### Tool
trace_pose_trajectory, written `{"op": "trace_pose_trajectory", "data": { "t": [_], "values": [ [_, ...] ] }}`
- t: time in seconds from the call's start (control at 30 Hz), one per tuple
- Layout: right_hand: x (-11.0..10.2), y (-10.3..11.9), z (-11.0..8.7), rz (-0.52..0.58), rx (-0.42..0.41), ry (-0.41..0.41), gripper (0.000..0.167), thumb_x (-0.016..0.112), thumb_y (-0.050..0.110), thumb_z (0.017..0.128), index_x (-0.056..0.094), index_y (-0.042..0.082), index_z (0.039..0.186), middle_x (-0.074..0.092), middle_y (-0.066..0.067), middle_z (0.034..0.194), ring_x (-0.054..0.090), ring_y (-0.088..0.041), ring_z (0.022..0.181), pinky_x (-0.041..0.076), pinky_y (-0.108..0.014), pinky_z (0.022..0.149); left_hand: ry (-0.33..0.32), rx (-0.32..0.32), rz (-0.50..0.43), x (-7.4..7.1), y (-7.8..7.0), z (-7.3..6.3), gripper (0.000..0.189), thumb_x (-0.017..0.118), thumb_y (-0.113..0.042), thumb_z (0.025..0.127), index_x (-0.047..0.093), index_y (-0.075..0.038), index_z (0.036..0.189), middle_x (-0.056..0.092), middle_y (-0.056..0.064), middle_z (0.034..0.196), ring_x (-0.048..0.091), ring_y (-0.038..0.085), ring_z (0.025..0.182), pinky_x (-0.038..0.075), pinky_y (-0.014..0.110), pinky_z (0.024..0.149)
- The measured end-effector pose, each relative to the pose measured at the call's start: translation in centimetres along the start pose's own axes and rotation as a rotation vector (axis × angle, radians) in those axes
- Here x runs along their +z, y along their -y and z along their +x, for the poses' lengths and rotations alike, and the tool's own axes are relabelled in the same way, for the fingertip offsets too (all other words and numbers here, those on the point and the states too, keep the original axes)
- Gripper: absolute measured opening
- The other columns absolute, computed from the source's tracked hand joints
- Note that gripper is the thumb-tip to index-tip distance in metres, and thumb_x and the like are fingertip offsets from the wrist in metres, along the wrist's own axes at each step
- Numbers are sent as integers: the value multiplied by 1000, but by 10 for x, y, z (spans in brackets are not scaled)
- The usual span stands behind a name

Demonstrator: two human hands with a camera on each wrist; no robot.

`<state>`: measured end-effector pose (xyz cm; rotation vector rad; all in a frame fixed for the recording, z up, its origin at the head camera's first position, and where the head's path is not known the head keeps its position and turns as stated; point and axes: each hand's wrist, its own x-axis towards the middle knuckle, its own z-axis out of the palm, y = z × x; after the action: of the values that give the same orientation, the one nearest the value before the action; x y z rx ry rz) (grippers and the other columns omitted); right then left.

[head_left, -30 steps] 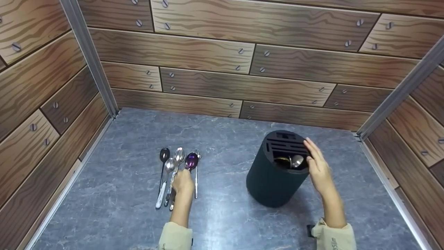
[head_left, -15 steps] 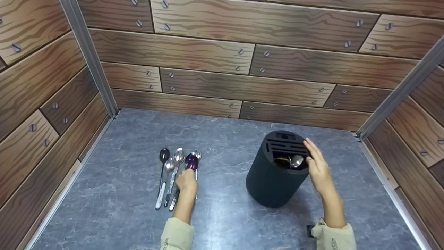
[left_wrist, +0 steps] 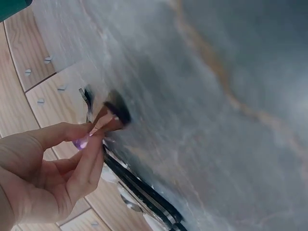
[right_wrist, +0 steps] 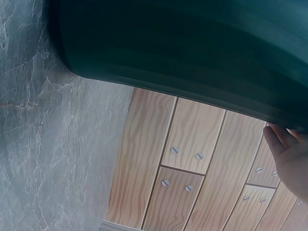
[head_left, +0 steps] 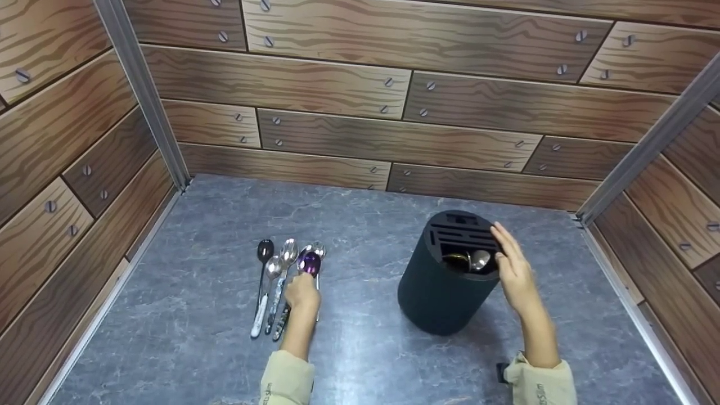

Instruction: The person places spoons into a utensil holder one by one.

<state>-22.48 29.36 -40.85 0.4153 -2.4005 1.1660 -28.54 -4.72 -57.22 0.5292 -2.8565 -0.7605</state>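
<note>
My left hand (head_left: 302, 291) pinches a spoon with a purple bowl (head_left: 310, 263) between thumb and fingers. In the left wrist view the purple bowl (left_wrist: 81, 142) peeks out behind the fingertips, and its blurred handle (left_wrist: 107, 121) sticks out past them. Several other spoons lie around this hand: a dark one (head_left: 265, 250), one with a white handle (head_left: 260, 318), and one with a patterned handle (head_left: 275, 304). At the right, my right hand (head_left: 516, 278) rests with extended fingers against the rim of a dark green cutlery and knife holder (head_left: 444, 298), which stands upright.
Inside the holder's large opening sit a silver spoon (head_left: 480, 260) and a gold-edged piece (head_left: 458, 259); narrow slots (head_left: 464, 235) run behind them. Wood-patterned walls (head_left: 337, 129) enclose the grey marbled table (head_left: 360, 225) at the back and both sides.
My left hand has shifted slightly right, and the purple spoon has slid a little nearer me, showing more of a silver bowl behind it. My right hand stays on the holder.
</note>
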Motion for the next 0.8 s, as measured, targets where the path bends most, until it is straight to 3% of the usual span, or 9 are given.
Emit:
{"op": "trace_pose_trajectory", "data": {
  "t": [0.03, 0.13, 0.27, 0.37, 0.53, 0.63, 0.8],
  "values": [
    [0, 0, 0, -2, -1, -2, 41, 37, -10, 89, 41, -11, 130, 34, -21, 140, 27, -39, 128, 19, -44, 106, 40, -10, -27, -16, -5, -7, 11, 55, 5, 80, 65, 6, 80, 64, 25, 81, 62, 40, 74, 51, 47, 59],
    [0, -1, 0, -7, -9, -5, 41, 37, -10, 90, 42, -11, 130, 35, -20, 140, 28, -39, 128, 19, -31, 107, 29, 19, -72, -32, -8, -16, 7, 58, 5, 76, 64, 7, 79, 64, 26, 81, 62, 41, 75, 50, 48, 61],
    [0, -1, 0, -13, -15, -5, 41, 37, -10, 89, 42, -11, 130, 35, -20, 140, 28, -39, 128, 18, -23, 105, 55, 36, -116, -41, -7, -20, 5, 62, 3, 72, 62, 6, 76, 63, 25, 83, 61, 41, 79, 50, 47, 66],
    [0, -1, 0, -17, -12, -9, 41, 38, -10, 89, 42, -10, 130, 35, -19, 140, 29, -38, 128, 18, -23, 105, 73, 40, -152, -42, -5, -19, 4, 63, 3, 69, 59, 3, 67, 64, 24, 81, 61, 40, 79, 49, 47, 66],
    [1, -2, 0, -13, -11, -10, 41, 38, -10, 89, 42, -10, 130, 35, -19, 140, 29, -38, 128, 18, -25, 105, 94, 50, -197, -41, -2, -19, 22, 61, 4, 68, 47, -7, 55, 61, 17, 70, 59, 35, 69, 48, 45, 63],
    [1, -2, 0, -7, -6, -4, 41, 37, -10, 89, 42, -10, 130, 34, -19, 140, 28, -38, 128, 18, -30, 106, 113, 35, -242, -41, -2, -18, 19, 60, 3, 70, 51, -8, 57, 60, 13, 69, 57, 32, 69, 47, 43, 64],
    [0, -1, 0, 2, -4, 1, 41, 37, -9, 90, 41, -10, 131, 34, -20, 141, 27, -39, 128, 18, -43, 106, 129, 4, -323, -45, -6, -16, 4, 62, 0, 73, 65, -3, 75, 64, 12, 80, 60, 31, 80, 48, 40, 71]
  ]
}}
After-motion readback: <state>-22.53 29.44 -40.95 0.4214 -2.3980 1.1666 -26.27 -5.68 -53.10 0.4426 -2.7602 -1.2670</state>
